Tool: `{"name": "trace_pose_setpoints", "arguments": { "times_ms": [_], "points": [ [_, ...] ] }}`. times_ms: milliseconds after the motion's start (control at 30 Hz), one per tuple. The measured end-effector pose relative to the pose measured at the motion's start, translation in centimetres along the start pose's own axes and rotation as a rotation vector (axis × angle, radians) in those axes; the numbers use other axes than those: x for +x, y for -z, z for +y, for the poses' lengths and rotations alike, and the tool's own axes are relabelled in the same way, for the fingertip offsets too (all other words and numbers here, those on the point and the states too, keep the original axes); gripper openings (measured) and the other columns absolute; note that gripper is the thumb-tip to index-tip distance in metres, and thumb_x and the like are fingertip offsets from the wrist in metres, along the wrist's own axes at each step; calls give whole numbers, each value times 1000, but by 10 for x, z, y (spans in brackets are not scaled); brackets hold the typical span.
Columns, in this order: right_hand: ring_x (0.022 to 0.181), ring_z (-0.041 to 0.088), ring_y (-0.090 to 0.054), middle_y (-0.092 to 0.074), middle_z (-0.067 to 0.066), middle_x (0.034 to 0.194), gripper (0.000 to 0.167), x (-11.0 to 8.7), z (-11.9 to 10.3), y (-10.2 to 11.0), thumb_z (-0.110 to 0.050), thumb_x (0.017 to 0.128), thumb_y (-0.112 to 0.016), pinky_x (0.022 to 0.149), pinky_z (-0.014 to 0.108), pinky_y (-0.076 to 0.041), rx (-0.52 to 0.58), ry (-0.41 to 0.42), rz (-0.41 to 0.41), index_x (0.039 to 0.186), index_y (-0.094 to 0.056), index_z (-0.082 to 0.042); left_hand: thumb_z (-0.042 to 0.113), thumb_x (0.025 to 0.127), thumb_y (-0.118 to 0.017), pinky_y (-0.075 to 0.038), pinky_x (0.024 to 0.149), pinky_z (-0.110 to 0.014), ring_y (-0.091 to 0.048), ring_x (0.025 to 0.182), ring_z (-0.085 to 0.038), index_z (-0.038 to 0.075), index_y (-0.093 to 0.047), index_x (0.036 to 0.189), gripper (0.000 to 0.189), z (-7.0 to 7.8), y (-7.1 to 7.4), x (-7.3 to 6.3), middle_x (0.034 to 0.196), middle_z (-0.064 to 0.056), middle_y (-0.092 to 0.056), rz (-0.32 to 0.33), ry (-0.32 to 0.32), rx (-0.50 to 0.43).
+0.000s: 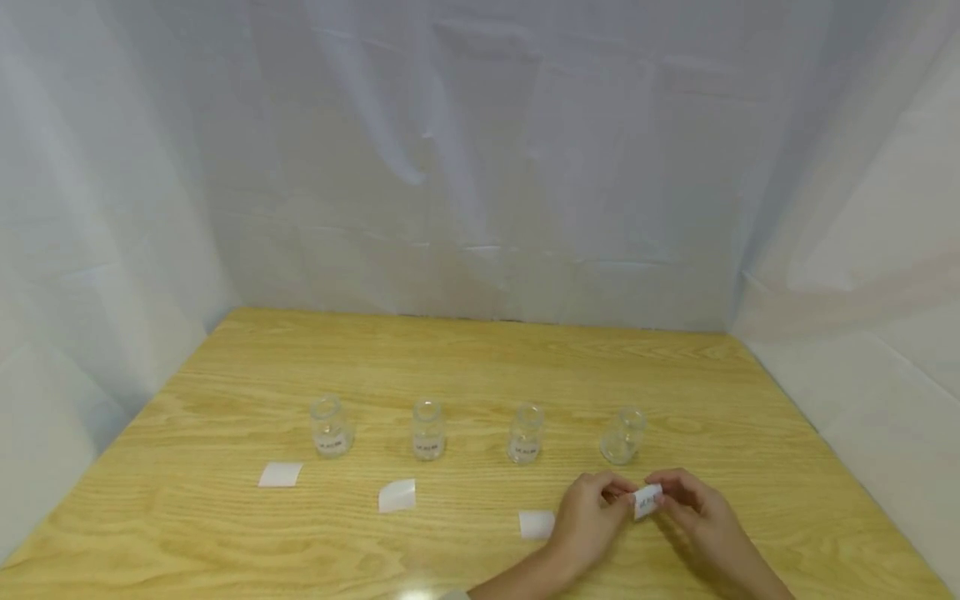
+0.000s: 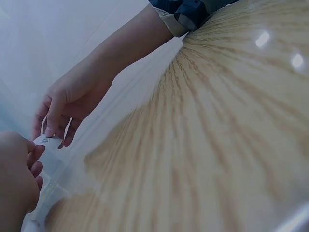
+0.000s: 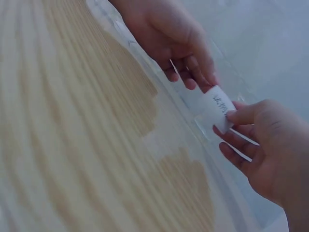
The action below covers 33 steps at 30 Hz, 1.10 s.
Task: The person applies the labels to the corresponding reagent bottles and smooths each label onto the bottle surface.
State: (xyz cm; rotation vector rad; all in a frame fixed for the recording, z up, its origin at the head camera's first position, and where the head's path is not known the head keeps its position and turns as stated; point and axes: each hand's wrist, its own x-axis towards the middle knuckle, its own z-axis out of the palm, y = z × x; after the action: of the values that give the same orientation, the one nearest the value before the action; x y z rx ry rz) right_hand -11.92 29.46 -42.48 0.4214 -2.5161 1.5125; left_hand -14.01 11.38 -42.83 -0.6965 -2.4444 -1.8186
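Between both hands, in front of the rightmost jar, is a small white label [image 1: 647, 501] with a line of dark print. My left hand [image 1: 590, 515] pinches its left end between thumb and fingers. At the opposite end, my right hand [image 1: 701, 514] pinches it the same way. The right wrist view shows the label [image 3: 218, 109] slightly curved, print facing up toward the camera. Beyond the hands stands a clear glass jar [image 1: 623, 435] with no label showing on it. A white paper piece [image 1: 536, 524] lies on the table beside my left hand, partly covered by it.
Three more glass jars, a left one [image 1: 332, 427], a middle one [image 1: 428, 430] and another [image 1: 526, 434], stand in a row, each bearing a printed label. Two white paper pieces [image 1: 281, 474] [image 1: 397, 496] lie nearer on the wooden table [image 1: 480, 358]. White sheeting [image 1: 480, 167] surrounds it.
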Motion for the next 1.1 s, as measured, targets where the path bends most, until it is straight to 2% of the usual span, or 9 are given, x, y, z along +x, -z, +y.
{"name": "trace_pose_setpoints", "arguments": {
  "times_ms": [100, 167, 367, 533, 733, 933, 1100],
  "points": [
    [81, 8, -58, -63, 4, 91, 16, 4, -5, -3, 0, 92, -53, 67, 23, -50, 2, 2, 69, 106, -58, 4, 12, 87, -63, -45, 60, -16, -51, 71, 0, 8, -68, 91, 8, 1, 1, 1, 76, 11, -61, 33, 32, -164],
    [81, 8, -58, -63, 4, 92, 16, 8, -9, -6, 1, 91, -53, 67, 24, -51, 0, -2, 103, 106, -59, 4, 13, 88, -62, -45, 59, -17, -53, 71, -1, 7, -68, 90, 8, 2, 2, 2, 77, 10, -62, 64, 46, -227],
    [78, 11, -57, -62, 6, 93, 17, 14, -17, -11, 1, 91, -53, 67, 25, -51, 22, -42, 158, 107, -60, 3, 12, 88, -62, -46, 63, -18, -54, 74, -3, 6, -68, 91, 8, 5, 1, 2, 80, 8, -63, 117, 97, -323],
    [78, 10, -57, -61, 12, 96, 17, 13, -18, -12, 3, 91, -52, 65, 25, -51, 59, -30, 167, 107, -59, 5, 11, 87, -63, -45, 63, -19, -54, 74, -4, 5, -67, 90, 9, 6, 2, 1, 81, 5, -64, 131, 112, -358],
    [77, 9, -56, -62, 12, 97, 17, 13, -17, -13, 6, 90, -52, 62, 25, -51, 82, 5, 160, 105, -59, 7, 13, 86, -63, -45, 64, -19, -55, 75, -4, 6, -68, 89, 9, 6, 2, 2, 80, 7, -62, 122, 136, -368],
    [75, 9, -55, -60, 2, 90, 17, 14, -18, -14, 5, 89, -54, 59, 26, -50, 73, 17, 169, 106, -56, 8, 13, 87, -63, -45, 64, -19, -54, 74, -5, 6, -67, 89, 8, 6, 3, 2, 80, 8, -61, 108, 135, -375],
    [75, 9, -55, -58, -2, 91, 13, 14, -17, -15, 9, 86, -56, 57, 26, -50, 114, 39, 182, 98, -53, 6, 11, 86, -64, -45, 63, -18, -53, 72, -4, 3, -67, 88, 9, 7, 2, 3, 80, 6, -62, 105, 125, -379]
  ]
}}
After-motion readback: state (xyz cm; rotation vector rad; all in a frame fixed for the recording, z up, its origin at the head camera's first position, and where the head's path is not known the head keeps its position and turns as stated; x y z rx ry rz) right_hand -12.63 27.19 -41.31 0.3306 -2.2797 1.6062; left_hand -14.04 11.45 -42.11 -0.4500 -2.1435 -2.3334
